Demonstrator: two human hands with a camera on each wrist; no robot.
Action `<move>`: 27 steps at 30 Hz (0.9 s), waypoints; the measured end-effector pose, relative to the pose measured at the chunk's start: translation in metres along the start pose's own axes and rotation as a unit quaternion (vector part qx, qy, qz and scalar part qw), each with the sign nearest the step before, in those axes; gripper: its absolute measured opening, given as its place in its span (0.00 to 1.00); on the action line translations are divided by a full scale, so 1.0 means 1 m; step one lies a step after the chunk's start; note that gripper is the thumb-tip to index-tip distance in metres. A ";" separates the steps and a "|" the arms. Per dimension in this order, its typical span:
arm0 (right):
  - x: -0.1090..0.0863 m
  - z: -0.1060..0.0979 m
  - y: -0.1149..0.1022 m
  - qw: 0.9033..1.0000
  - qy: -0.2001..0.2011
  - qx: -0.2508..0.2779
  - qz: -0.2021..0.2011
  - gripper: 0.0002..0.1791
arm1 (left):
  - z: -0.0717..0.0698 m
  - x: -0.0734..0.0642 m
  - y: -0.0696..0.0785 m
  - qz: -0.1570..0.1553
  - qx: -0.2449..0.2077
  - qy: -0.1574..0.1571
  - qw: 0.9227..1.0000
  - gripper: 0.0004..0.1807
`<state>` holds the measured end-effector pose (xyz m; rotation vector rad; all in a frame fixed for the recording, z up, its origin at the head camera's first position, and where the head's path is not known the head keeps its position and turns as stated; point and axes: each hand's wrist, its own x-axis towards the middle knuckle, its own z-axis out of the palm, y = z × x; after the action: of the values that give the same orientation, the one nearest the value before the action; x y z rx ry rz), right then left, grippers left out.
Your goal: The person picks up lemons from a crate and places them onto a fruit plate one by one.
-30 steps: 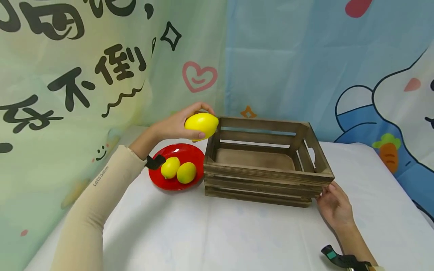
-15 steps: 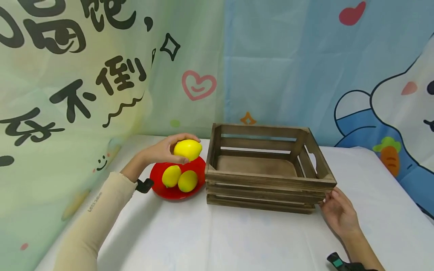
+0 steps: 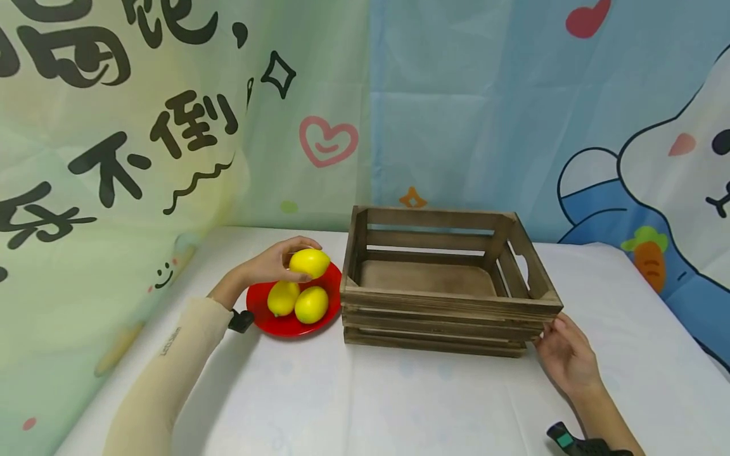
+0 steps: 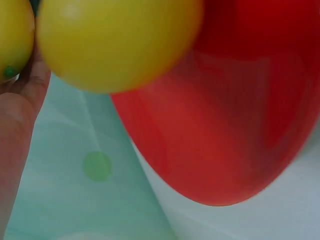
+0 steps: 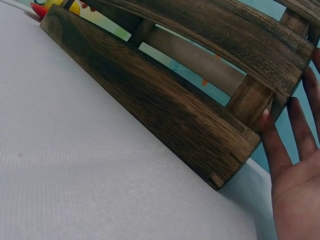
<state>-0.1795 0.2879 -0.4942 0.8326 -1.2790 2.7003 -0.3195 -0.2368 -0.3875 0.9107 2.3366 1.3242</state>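
My left hand [image 3: 268,266] grips a yellow lemon [image 3: 310,263] between thumb and fingers, low over the back of a red plate [image 3: 288,330]. On the plate sit two more lemons, one on the left [image 3: 282,299] and one on the right [image 3: 311,306]. The left wrist view has the held lemon [image 4: 14,37] at its left edge, with another lemon [image 4: 117,42] large in front. My right hand [image 3: 570,358] touches the near right corner of a brown slatted wooden crate [image 3: 445,301]; its fingers [image 5: 274,142] are extended along the crate's end.
The crate stands just right of the plate, its visible floor bare. A white cloth [image 3: 410,405] covers the table. Behind it hangs a printed backdrop [image 3: 445,126] with lettering and cartoon figures.
My left hand, with the lemon in it, has come down and left from beside the crate's rim to over the plate. The right hand has stayed at the crate's corner.
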 end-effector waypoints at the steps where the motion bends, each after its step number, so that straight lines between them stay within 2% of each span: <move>1: 0.000 0.000 0.000 1.000 0.001 -0.004 0.001 0.33 | -0.001 0.000 -0.003 -0.004 0.000 -0.004 1.000 0.30; 3: 0.001 0.000 -0.001 1.000 0.006 -0.016 0.002 0.34 | -0.002 0.000 -0.008 -0.011 0.001 -0.013 1.000 0.29; 6: 0.001 0.000 -0.002 1.000 0.002 0.000 0.002 0.36 | -0.002 0.000 -0.014 -0.029 0.010 -0.021 0.999 0.29; 13: 0.000 0.000 0.000 1.000 0.008 0.017 0.000 0.39 | 0.000 0.002 -0.021 -0.068 0.016 -0.009 0.998 0.28; 21: 0.001 0.001 0.000 1.000 0.015 0.021 0.003 0.39 | 0.001 0.002 -0.027 -0.105 0.023 -0.025 0.994 0.30; 27: 0.002 0.001 0.000 1.000 0.012 0.028 0.004 0.40 | 0.005 -0.002 -0.034 -0.119 0.026 -0.032 0.992 0.27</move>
<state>-0.1807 0.2872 -0.4928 0.8003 -1.2111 2.7548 -0.3280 -0.2478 -0.4189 0.6527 2.3530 1.1276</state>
